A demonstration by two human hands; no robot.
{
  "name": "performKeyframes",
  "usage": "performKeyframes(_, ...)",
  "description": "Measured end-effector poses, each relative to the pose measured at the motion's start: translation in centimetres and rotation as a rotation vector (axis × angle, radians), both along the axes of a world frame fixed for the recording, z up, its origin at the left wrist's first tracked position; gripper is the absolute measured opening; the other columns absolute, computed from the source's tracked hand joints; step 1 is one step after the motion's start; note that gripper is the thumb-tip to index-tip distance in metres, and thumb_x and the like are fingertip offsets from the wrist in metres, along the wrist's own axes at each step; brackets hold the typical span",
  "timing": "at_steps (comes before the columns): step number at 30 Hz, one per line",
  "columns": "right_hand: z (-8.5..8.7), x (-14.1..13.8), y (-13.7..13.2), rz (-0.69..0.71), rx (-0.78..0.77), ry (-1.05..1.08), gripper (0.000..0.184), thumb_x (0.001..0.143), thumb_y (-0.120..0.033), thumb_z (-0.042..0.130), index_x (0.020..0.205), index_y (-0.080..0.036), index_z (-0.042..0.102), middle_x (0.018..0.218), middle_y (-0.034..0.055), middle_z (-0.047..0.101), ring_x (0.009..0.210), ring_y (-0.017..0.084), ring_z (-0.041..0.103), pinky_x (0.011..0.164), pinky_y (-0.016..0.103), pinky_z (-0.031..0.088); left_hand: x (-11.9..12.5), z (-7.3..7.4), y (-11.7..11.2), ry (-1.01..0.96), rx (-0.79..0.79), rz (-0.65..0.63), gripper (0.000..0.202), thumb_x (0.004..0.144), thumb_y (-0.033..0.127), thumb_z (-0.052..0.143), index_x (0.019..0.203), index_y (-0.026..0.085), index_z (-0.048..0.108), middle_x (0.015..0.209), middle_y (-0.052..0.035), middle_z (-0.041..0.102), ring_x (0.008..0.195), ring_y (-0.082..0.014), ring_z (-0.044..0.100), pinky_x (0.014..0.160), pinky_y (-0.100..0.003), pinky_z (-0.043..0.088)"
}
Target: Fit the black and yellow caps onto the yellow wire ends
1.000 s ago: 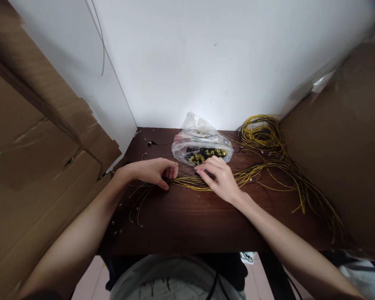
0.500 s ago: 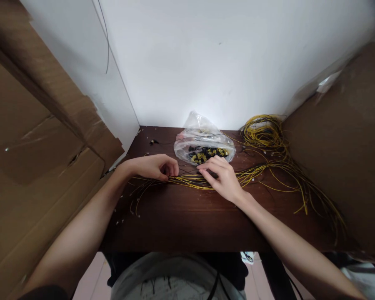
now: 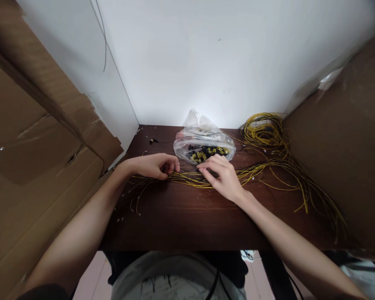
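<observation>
My left hand [image 3: 161, 166] is closed, its fingers curled over the left part of a bundle of yellow and black wires [image 3: 192, 181]. Thin black wire [image 3: 187, 167] spans the gap between my two hands and seems to run into the left fingers. My right hand [image 3: 220, 173] pinches something small and dark at its fingertips, too small to make out, just above the bundle. Right behind that hand lies a clear plastic bag [image 3: 198, 123], its mouth facing me. Inside show several black and yellow connectors [image 3: 203, 154].
A coil of yellow and black wire [image 3: 262, 130] sits at the back right of the dark brown table [image 3: 187, 221]. Loose wire ends trail right. One small connector [image 3: 153, 141] lies at the back left. Cardboard [image 3: 50, 166] stands on the left, more cardboard [image 3: 346, 146] on the right.
Both hands keep nearly the same place and grip. The view has shifted very slightly; the bag and wires have not visibly moved on the table.
</observation>
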State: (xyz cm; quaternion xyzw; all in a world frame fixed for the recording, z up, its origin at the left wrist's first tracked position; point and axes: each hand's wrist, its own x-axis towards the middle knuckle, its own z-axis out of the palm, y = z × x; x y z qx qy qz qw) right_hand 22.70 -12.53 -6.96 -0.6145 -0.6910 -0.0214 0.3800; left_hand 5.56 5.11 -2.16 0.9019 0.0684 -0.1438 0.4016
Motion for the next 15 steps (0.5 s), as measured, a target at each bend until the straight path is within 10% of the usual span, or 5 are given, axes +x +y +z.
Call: performKeyframes(15, 0.13, -0.16, 0.03, 0.06, -0.008, 0.161, 0.014, 0.087, -0.021, 0.052, 0.088, -0.018, 0.066, 0.077, 0.0033, 0.062, 0.073, 0.015, 0.052, 0.072, 0.032, 0.04, 0.17, -0.34, 0.17, 0.017, -0.023, -0.002, 0.035, 0.066, 0.014, 0.058, 0.101, 0.013, 0.055, 0.084, -0.002, 0.057, 0.072, -0.0126, 0.05, 0.064, -0.022, 0.04)
